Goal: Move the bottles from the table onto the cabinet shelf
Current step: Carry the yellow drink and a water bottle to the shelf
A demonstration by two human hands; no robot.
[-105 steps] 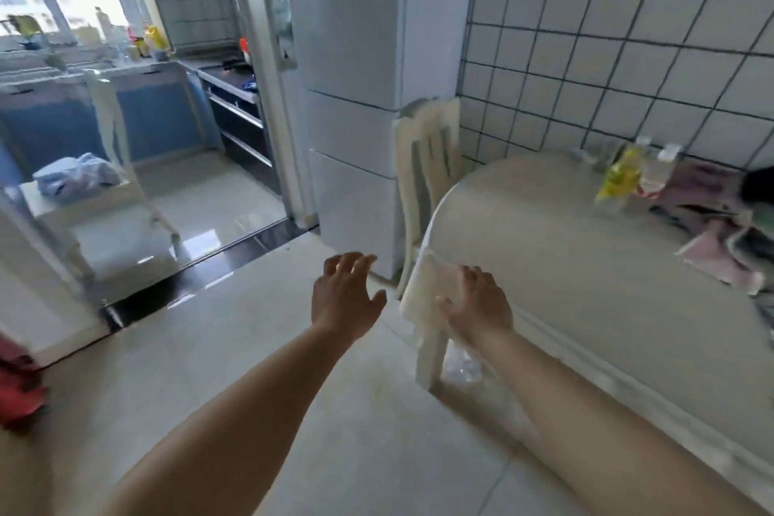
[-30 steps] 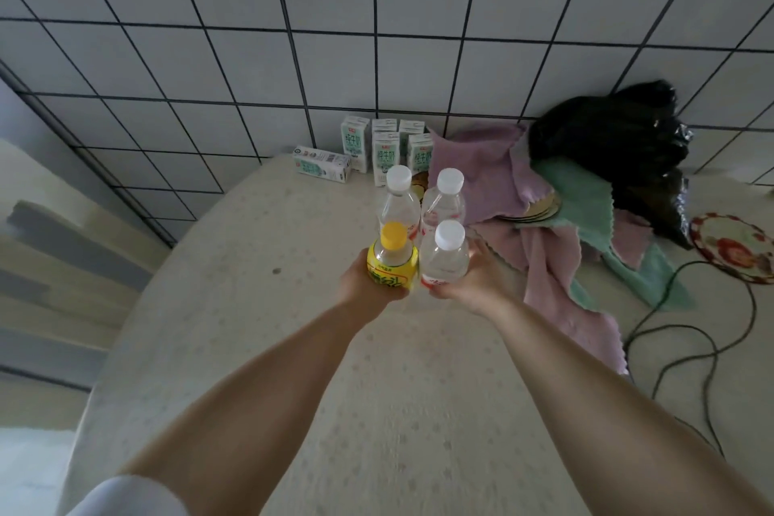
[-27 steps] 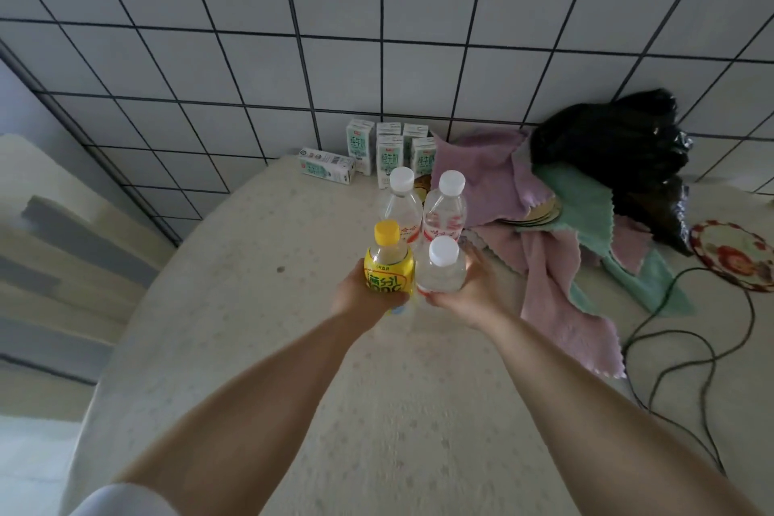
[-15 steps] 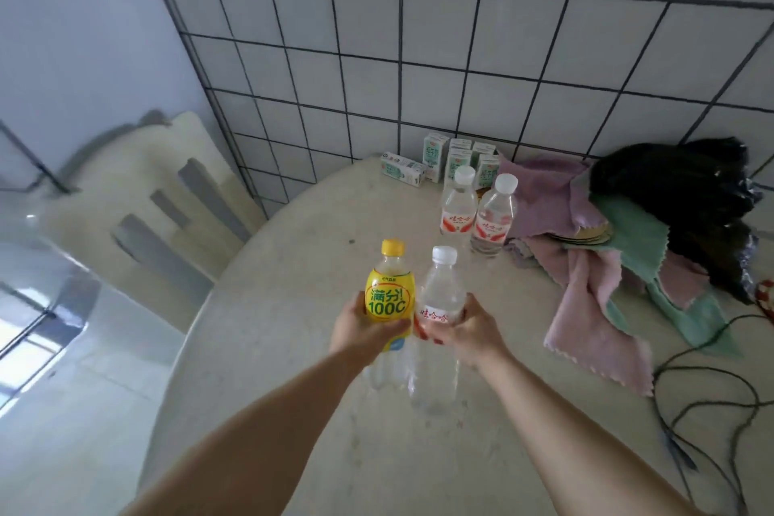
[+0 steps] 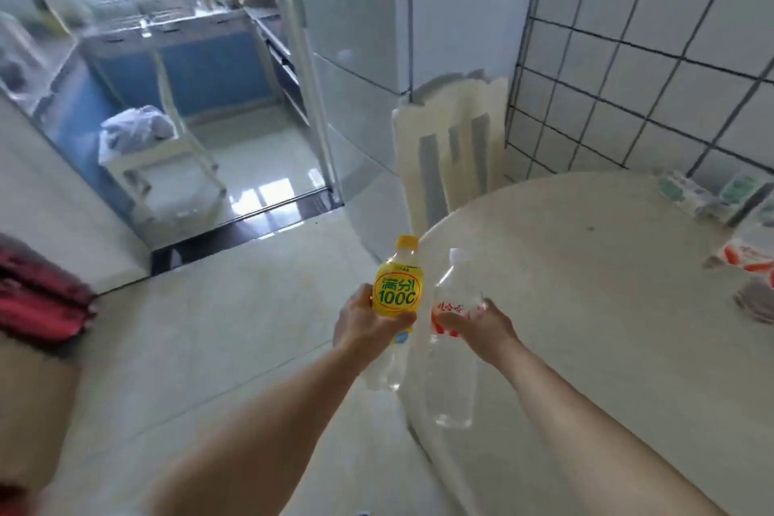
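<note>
My left hand [image 5: 363, 323] grips a clear bottle with a yellow label and yellow cap [image 5: 397, 292], held upright beside the table's left edge. My right hand [image 5: 481, 329] grips a clear water bottle with a white cap and red-and-white label [image 5: 454, 306], upright and just right of the yellow one. Both bottles hang in the air above the rim of the round cream table [image 5: 586, 306]. Another red-labelled bottle [image 5: 749, 260] shows blurred at the far right on the table. No cabinet shelf is visible.
A cream chair [image 5: 452, 155] stands behind the table against a white fridge [image 5: 360, 54]. Small green-and-white cartons [image 5: 712, 193] sit by the tiled wall. A doorway opens left onto a kitchen with blue cabinets [image 5: 201, 67] and a white chair [image 5: 159, 163]. Something red [image 5: 37, 297] lies at the far left.
Both hands closed on a bottle each and lifted them off the table. The view has swung left from the tiled wall toward the kitchen doorway, with the bottles carried along.
</note>
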